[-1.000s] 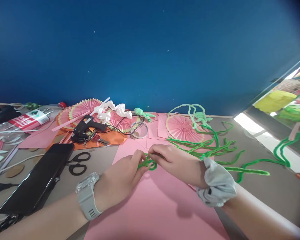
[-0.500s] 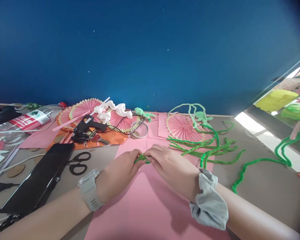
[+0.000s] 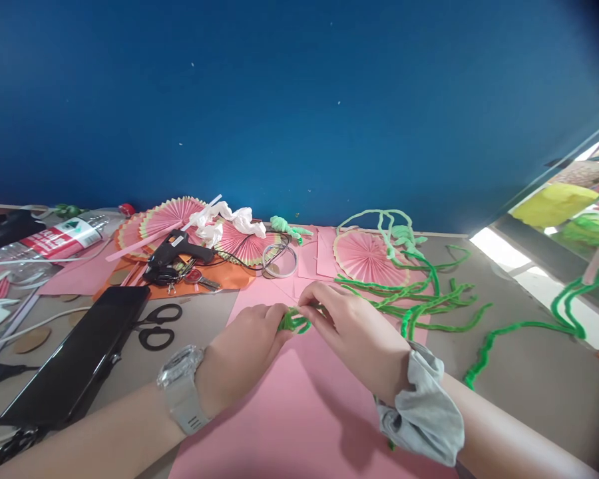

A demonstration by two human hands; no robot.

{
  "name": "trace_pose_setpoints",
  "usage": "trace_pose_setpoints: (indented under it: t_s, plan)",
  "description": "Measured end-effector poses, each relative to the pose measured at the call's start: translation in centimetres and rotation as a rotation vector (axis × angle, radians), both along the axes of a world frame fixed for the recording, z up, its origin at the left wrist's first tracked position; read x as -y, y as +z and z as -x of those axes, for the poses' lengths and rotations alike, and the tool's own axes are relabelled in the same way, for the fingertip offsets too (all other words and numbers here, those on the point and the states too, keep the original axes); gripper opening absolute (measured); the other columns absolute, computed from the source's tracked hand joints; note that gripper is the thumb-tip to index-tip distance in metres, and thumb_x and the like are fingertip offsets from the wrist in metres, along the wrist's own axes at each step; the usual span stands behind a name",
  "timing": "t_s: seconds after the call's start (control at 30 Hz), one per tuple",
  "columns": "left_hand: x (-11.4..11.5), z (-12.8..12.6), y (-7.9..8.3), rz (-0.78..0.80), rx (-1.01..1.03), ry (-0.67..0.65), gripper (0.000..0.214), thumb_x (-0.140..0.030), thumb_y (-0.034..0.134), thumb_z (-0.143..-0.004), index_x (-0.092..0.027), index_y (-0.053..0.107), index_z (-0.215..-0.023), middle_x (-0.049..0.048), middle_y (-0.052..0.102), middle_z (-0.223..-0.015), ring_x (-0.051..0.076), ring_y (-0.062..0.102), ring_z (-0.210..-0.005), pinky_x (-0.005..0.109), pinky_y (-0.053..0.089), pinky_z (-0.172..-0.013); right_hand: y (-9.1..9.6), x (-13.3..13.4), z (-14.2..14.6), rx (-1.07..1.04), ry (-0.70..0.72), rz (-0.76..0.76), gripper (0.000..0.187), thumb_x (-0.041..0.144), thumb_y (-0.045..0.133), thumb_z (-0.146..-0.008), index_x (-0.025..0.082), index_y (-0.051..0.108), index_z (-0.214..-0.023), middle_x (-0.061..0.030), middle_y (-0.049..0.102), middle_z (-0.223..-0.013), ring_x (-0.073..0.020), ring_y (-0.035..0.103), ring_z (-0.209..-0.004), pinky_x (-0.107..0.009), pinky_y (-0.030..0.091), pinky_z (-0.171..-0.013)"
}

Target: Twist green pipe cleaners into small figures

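My left hand [image 3: 253, 342], with a grey watch on its wrist, is closed around a small bundle of looped green pipe cleaner [image 3: 294, 322]. Its loops stick out past the thumb and fingertips. My right hand [image 3: 347, 326] comes in from the other side, thumb and forefinger pinched on the same fuzzy green strand. A grey scrunchie [image 3: 422, 409] circles the right wrist, and a green end peeks out below it. Both hands are just above the pink paper [image 3: 299, 412]. Fingers hide part of the bundle.
Beyond my right hand lie several loose green pipe cleaners [image 3: 444, 299] and a pleated pink paper fan [image 3: 369, 258]. To the left are scissors [image 3: 157, 338], a black phone [image 3: 74, 359], a glue gun [image 3: 177, 249], keys [image 3: 207, 284] and a plastic bottle [image 3: 62, 236]. A blue wall [image 3: 299, 120] rises behind.
My right hand has shifted slightly right and its fingers have lifted from the left fingertips. More of the green loops now shows between the hands, and a green end appears below the scrunchie.
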State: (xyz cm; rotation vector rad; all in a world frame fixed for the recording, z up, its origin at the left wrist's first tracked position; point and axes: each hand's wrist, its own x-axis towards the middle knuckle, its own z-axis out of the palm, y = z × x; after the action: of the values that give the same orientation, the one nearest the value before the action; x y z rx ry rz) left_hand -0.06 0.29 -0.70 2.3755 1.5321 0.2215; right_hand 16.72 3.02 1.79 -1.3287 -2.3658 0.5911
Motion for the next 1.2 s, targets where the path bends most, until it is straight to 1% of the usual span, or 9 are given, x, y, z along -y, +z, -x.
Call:
trace_pose_setpoints:
  t_s: [0.13,0.3,0.43,0.6,0.7,0.8,0.93,1.1,1.2]
  plan:
    - [0.0,-0.3,0.2,-0.116,-0.07,-0.056,0.018,-0.023,0.034,-0.09,-0.016,0.047,-0.1,0.0084,0.059,-0.096,0.024,0.056,-0.087,0.04,0.044,-0.076,0.6,-0.1,-0.2,-0.012,-0.008,-0.008,0.007,0.016,0.045,-0.084,0.021,0.048,-0.08,0.0026,0.058,-0.076,-0.0107,0.051,-0.065,-0.022,0.036,-0.059]
    - [-0.2,-0.1,-0.3,-0.191,0.024,-0.08,0.018,-0.023,0.039,-0.088,-0.015,0.046,-0.102,0.0084,0.061,-0.096,0.023,0.057,-0.087,0.039,0.044,-0.076,1.3,-0.6,-0.6,-0.028,-0.007,0.029,0.013,0.025,0.039,-0.088,0.022,0.052,-0.084,0.0011,0.057,-0.088,-0.0112,0.054,-0.076,-0.023,0.039,-0.066]
    - [-0.4,0.1,-0.6,-0.244,0.029,-0.089,0.018,-0.023,0.04,-0.088,-0.016,0.045,-0.104,0.0078,0.061,-0.097,0.023,0.057,-0.087,0.04,0.042,-0.077,1.2,-0.4,-0.7,0.043,-0.007,0.056,0.013,0.031,0.044,-0.085,0.023,0.05,-0.092,0.0003,0.057,-0.096,-0.0141,0.055,-0.08,-0.027,0.04,-0.068]
    - [-0.6,0.2,-0.4,-0.219,0.004,-0.086,0.017,-0.022,0.037,-0.089,-0.017,0.047,-0.101,0.0075,0.06,-0.097,0.023,0.056,-0.09,0.04,0.04,-0.078,0.7,0.0,-0.5,0.119,-0.008,0.017,0.016,0.03,0.041,-0.086,0.021,0.051,-0.094,-0.0022,0.056,-0.097,-0.0165,0.056,-0.077,-0.031,0.042,-0.067]
    - [-0.5,0.2,-0.3,-0.201,0.011,-0.095,0.017,-0.021,0.038,-0.088,-0.017,0.047,-0.101,0.0057,0.06,-0.095,0.023,0.055,-0.088,0.04,0.04,-0.077,0.5,-0.1,-0.4,0.139,0.043,0.012,0.018,0.027,0.039,-0.087,0.021,0.054,-0.094,-0.0028,0.056,-0.097,-0.0171,0.056,-0.08,-0.032,0.043,-0.07]
    - [-0.4,0.2,-0.3,-0.19,0.024,-0.082,0.017,-0.021,0.038,-0.088,-0.017,0.047,-0.101,0.0053,0.06,-0.094,0.022,0.054,-0.086,0.04,0.04,-0.076,0.5,-0.3,-0.4,0.12,0.085,0.02,0.016,0.024,0.04,-0.087,0.02,0.055,-0.09,-0.0027,0.055,-0.093,-0.0162,0.055,-0.08,-0.031,0.043,-0.071]
    - [-0.4,0.1,-0.2,-0.173,0.046,-0.063,0.017,-0.021,0.037,-0.088,-0.017,0.047,-0.101,0.0066,0.06,-0.095,0.023,0.055,-0.087,0.04,0.04,-0.077,0.7,-0.3,-0.4,0.062,0.116,0.014,0.014,0.018,0.041,-0.086,0.019,0.054,-0.089,-0.0036,0.054,-0.094,-0.0142,0.054,-0.077,-0.029,0.042,-0.07]
    - [-0.4,0.2,0.1,-0.106,0.149,-0.045,0.019,-0.022,0.034,-0.089,-0.018,0.047,-0.102,0.0068,0.06,-0.098,0.022,0.054,-0.089,0.04,0.04,-0.079,1.1,-0.7,-0.6,-0.012,0.151,0.073,0.013,0.015,0.044,-0.083,0.02,0.055,-0.084,-0.0026,0.055,-0.091,-0.0138,0.053,-0.08,-0.026,0.041,-0.068]
    - [-0.4,0.3,0.2,-0.047,0.209,-0.065,0.019,-0.023,0.033,-0.09,-0.019,0.046,-0.103,0.0057,0.06,-0.098,0.021,0.054,-0.089,0.038,0.041,-0.079,1.5,-1.0,-0.7,-0.016,0.153,0.122,0.014,0.015,0.045,-0.083,0.02,0.057,-0.084,-0.0021,0.056,-0.09,-0.0127,0.053,-0.077,-0.024,0.04,-0.064]
